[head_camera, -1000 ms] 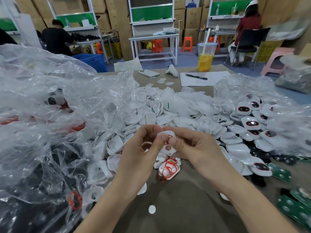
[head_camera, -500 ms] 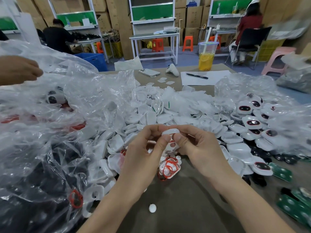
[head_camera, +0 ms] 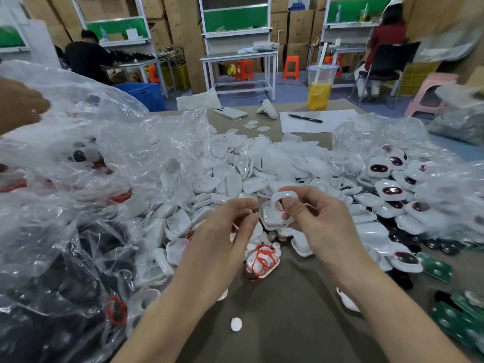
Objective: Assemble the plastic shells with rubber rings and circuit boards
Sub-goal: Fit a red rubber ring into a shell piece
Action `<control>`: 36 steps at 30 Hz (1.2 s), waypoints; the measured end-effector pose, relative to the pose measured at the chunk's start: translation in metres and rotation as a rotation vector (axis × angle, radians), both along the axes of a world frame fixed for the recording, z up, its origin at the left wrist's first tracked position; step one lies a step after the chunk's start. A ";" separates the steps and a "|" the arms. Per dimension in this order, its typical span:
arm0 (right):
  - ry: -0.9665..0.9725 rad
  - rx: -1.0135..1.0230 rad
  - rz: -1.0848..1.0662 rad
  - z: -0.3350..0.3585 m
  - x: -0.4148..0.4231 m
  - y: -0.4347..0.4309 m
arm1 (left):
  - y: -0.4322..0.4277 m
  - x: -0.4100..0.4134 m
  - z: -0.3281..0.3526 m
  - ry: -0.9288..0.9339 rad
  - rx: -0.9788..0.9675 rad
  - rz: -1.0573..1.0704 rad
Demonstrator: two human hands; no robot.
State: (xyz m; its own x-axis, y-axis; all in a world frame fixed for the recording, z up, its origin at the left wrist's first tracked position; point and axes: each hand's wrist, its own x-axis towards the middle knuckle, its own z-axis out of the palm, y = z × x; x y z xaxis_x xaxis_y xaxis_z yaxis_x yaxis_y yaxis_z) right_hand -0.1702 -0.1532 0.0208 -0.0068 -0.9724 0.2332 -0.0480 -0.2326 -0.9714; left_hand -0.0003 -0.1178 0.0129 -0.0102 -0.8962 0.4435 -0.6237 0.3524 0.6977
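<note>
Workshop tabletop [head_camera: 288, 323], brown-covered, with benches and cartons behind. We list by place relative to our hands.

- Right hand [head_camera: 317, 221]: pinches one white shell [head_camera: 275, 218] upright, thumb on its face, fingers behind. A red rubber ring [head_camera: 280, 207] shows at the shell's window. We cannot tell whether it is fully seated.
- Left hand [head_camera: 225, 229]: fingers curled, thumb against forefinger, just left of the shell. We cannot tell whether it pinches anything.
- Below the hands: dish of loose rings [head_camera: 262, 260], several left.
- Beyond and left of the hands: heap of bare shells [head_camera: 230, 184], many, with none ringed that we can see. Clear plastic bags [head_camera: 78, 179] lie further left.
- Right of the right hand: closed units [head_camera: 391, 191] with dark, red-rimmed windows, a fair number.
- Right, nearer us: green circuit boards [head_camera: 436, 267], lying loose.

Our judgement is that the ring-fitting step is in hand on one shell, whose board is not yet in. One batch looks done, but the larger part is left.
</note>
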 end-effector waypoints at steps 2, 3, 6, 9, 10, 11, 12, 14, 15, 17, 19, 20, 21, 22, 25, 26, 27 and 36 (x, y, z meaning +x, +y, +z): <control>-0.040 0.031 -0.066 0.000 -0.005 -0.004 | 0.000 0.004 -0.002 -0.173 -0.068 -0.005; -0.074 0.048 -0.096 -0.001 -0.007 -0.006 | -0.001 0.006 -0.003 -0.269 -0.091 -0.014; -0.176 0.080 -0.160 -0.002 -0.010 -0.009 | -0.004 0.010 -0.004 -0.549 -0.088 -0.060; -0.394 0.170 -0.125 0.000 -0.013 -0.012 | -0.004 0.015 -0.006 -0.643 -0.056 -0.065; -0.457 0.204 -0.101 0.001 -0.014 -0.012 | -0.004 0.016 -0.005 -0.650 -0.048 -0.058; -0.501 0.233 -0.082 0.002 -0.016 -0.012 | -0.003 0.015 -0.005 -0.655 -0.040 -0.055; -0.539 0.260 -0.070 0.003 -0.016 -0.012 | -0.003 0.014 -0.004 -0.658 -0.037 -0.057; -0.605 0.295 -0.058 0.004 -0.017 -0.012 | -0.002 0.012 -0.003 -0.652 -0.033 -0.073; -0.633 0.307 -0.055 0.005 -0.017 -0.012 | -0.001 0.011 -0.003 -0.646 -0.031 -0.082; -0.682 0.327 -0.047 0.008 -0.018 -0.012 | 0.000 0.011 -0.002 -0.626 -0.027 -0.091; -0.742 0.352 -0.026 0.010 -0.019 -0.012 | 0.000 0.011 -0.001 -0.596 -0.033 -0.096; -0.781 0.367 -0.018 0.011 -0.021 -0.012 | 0.001 0.011 -0.001 -0.582 -0.042 -0.097; -0.818 0.381 -0.016 0.012 -0.023 -0.012 | 0.001 0.010 -0.001 -0.574 -0.054 -0.095; -0.844 0.395 -0.019 0.013 -0.024 -0.013 | 0.001 0.009 -0.001 -0.569 -0.072 -0.093; -0.852 0.387 -0.030 0.015 -0.029 -0.015 | 0.005 0.004 0.000 -0.548 -0.136 -0.116; -0.851 0.376 -0.035 0.015 -0.030 -0.016 | 0.008 0.001 0.000 -0.542 -0.149 -0.143; -0.867 0.367 -0.042 0.015 -0.032 -0.017 | 0.010 -0.003 0.000 -0.540 -0.159 -0.181; -1.141 0.300 -0.023 0.029 -0.059 -0.008 | 0.034 -0.065 -0.011 -0.604 -0.212 -0.515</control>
State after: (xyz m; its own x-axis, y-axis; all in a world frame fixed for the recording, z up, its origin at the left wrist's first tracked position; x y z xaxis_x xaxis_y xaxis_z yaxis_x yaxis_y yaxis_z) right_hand -0.2294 -0.1612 0.0498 -0.0817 -0.9842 -0.1574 0.8826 0.0019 -0.4701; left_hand -0.0652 -0.0834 0.0020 -0.6889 -0.6114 0.3893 -0.5942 0.7840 0.1797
